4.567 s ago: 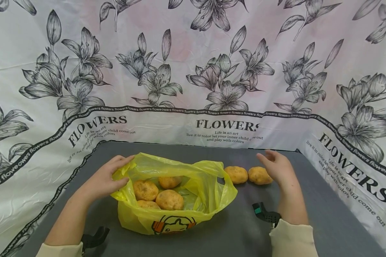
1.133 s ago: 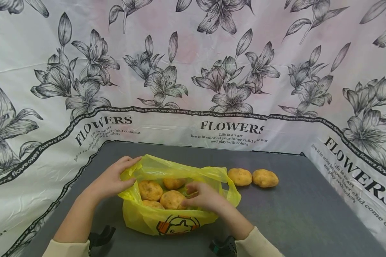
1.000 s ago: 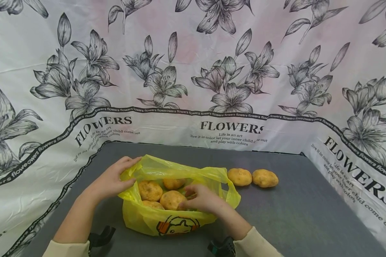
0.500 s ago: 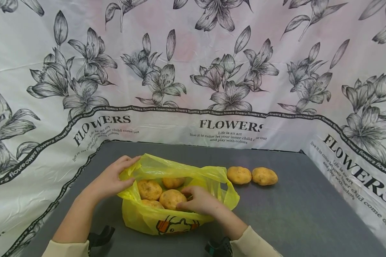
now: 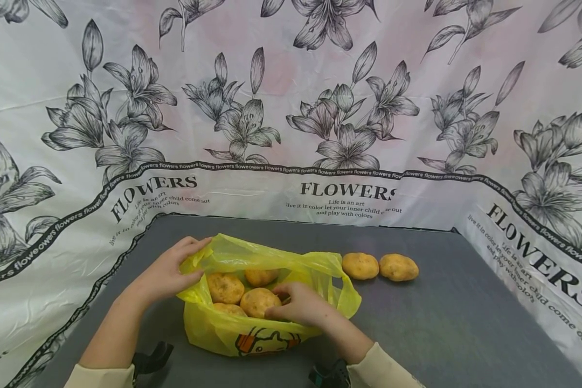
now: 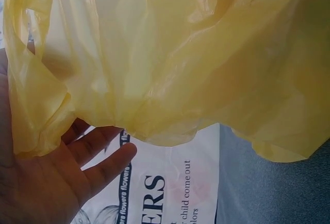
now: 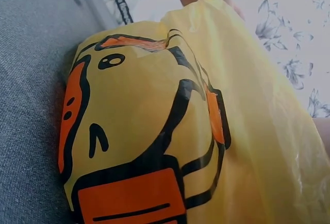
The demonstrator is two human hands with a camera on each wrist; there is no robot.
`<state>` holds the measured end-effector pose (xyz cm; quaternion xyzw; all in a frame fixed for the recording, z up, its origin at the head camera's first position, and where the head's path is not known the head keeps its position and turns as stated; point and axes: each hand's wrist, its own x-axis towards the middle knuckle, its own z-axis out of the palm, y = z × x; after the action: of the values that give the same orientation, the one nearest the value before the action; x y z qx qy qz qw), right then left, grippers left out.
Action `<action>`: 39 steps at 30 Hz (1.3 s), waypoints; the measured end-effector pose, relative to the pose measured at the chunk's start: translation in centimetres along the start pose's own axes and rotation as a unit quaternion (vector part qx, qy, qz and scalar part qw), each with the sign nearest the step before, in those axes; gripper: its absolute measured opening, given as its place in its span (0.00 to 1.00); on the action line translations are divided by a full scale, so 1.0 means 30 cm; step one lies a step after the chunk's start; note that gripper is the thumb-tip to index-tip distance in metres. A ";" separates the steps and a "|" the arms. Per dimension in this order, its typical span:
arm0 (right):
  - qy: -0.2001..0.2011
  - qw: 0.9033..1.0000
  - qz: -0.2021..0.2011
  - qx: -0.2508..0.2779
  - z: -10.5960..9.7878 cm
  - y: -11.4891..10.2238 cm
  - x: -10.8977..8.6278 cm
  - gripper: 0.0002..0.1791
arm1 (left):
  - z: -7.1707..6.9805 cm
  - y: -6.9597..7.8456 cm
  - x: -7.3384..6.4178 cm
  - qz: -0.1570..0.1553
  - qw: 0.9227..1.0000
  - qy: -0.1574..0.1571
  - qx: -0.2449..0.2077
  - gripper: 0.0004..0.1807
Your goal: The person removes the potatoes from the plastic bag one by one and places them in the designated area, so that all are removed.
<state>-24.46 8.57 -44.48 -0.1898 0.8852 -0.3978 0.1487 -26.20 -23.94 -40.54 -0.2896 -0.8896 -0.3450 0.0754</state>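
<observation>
Left hand (image 5: 168, 274) held one bag (image 5: 213, 328); right hand (image 5: 300, 306) was inside, grip unclear. Four potatoes (image 5: 258, 303) showed inside, two outside.

I see the right hand (image 5: 303, 308) inside the bag (image 5: 210, 331) now; seconds ago I had it up at the rightmost potato (image 5: 399, 268), which it partly hid from me and which shows whole now. Over the last second its thumb has crept slightly farther across the front potato's (image 5: 256, 303) right edge.
</observation>
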 end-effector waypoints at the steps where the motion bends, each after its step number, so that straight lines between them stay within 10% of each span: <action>1: 0.001 1.000 0.001 0.004 -0.001 0.000 -0.001 0.31 | 0.000 0.000 0.000 0.000 1.000 0.000 0.000 0.36; 39: 0.009 0.997 -0.061 0.039 -0.244 -0.097 -0.155 0.30 | 0.008 -0.001 -0.002 -0.002 1.000 0.002 0.008 0.36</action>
<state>-22.76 13.64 -37.06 -0.2341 0.8572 -0.4417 0.1237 -26.15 -23.83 -40.74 -0.2862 -0.8929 -0.3386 0.0782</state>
